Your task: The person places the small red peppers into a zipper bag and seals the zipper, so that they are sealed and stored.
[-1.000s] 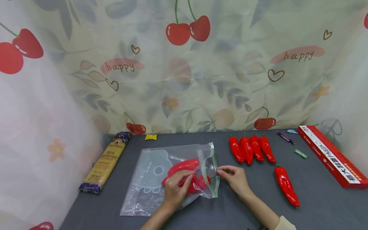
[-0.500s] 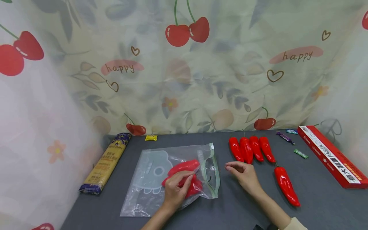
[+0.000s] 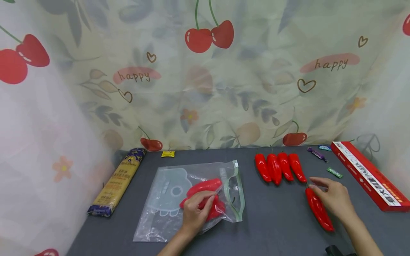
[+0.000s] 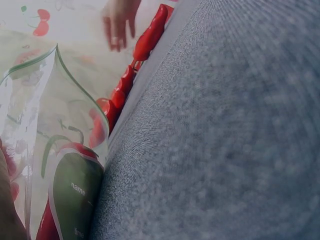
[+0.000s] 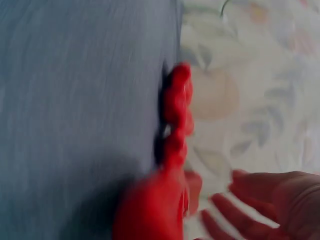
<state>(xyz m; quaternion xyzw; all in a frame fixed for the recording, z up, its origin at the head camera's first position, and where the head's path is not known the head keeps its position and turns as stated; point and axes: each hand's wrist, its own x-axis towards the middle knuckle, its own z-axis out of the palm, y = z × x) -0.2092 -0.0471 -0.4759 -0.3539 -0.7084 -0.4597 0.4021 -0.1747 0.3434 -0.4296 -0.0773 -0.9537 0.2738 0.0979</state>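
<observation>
A clear zip bag (image 3: 153, 227) with a green-edged mouth lies on the dark table, its mouth toward the right and gaping. Inside it are several red chili peppers (image 3: 205, 185). My left hand (image 3: 196, 209) pinches the bag's top film near the mouth, over the peppers. My right hand (image 3: 333, 197) is at the stem end of a single red chili pepper (image 3: 318, 209) lying apart on the right. Its fingers are spread and slightly bent, as the right wrist view shows beside the blurred pepper (image 5: 150, 210).
Several more red chili peppers (image 3: 273, 169) lie in a row behind. A pasta packet (image 3: 118, 183) lies at the left, a red pasta box (image 3: 371, 174) at the right. Small candies lie at the back: yellow candy (image 3: 168, 154), purple candy (image 3: 317, 155), green candy (image 3: 334, 172).
My right hand has let go of a pepper's stem at the bag's mouth and moved right to the single chili pepper. The left hand has stayed on the bag.
</observation>
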